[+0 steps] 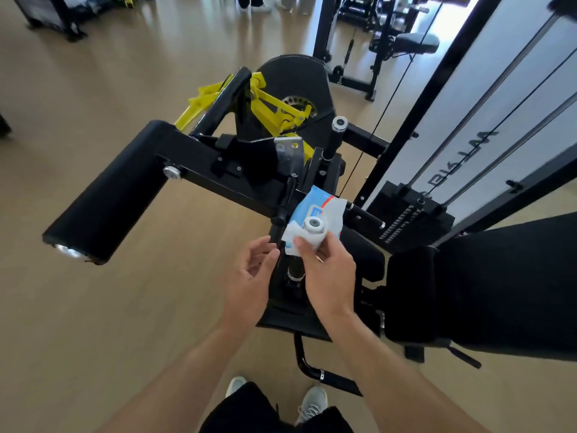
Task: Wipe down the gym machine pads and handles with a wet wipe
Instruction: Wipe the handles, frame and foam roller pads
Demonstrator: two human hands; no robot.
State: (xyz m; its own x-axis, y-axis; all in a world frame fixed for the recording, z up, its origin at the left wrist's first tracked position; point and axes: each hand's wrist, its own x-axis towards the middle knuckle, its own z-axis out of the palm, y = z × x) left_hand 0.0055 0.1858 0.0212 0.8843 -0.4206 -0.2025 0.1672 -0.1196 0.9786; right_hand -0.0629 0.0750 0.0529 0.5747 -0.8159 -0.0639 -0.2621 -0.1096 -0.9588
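- The wet wipe [295, 242], a white crumpled sheet, was wrapped around the near handle [313, 228] of the gym machine, just under its round silver end cap.
- The right hand [327, 276] held the wipe against that handle, thumb and fingers curled round it.
- The left hand [249, 276] hovered just beside it, fingers loosely bent and holding nothing, fingertips near the wipe's edge.
- Behind the handle lay a blue and white wipes pack [318, 204], resting on the black seat of the machine.
- By my judgement the step in hand was the wiping of this handle; the next move would call for a twisting or sliding stroke down the grip, with the wipe kept closed around it.
- A second upright handle [335, 135] stood farther back, well apart, and looked untouched.
- The long black roller pad [106, 195] stuck out to the left on its arm, and a broad black pad [499, 282] lay to the right; both looked smooth and dark, and whether they were already wiped cannot be told.
- Yellow levers [268, 104] and the weight stack [415, 214] stood beyond, over a pale wooden floor [93, 307].
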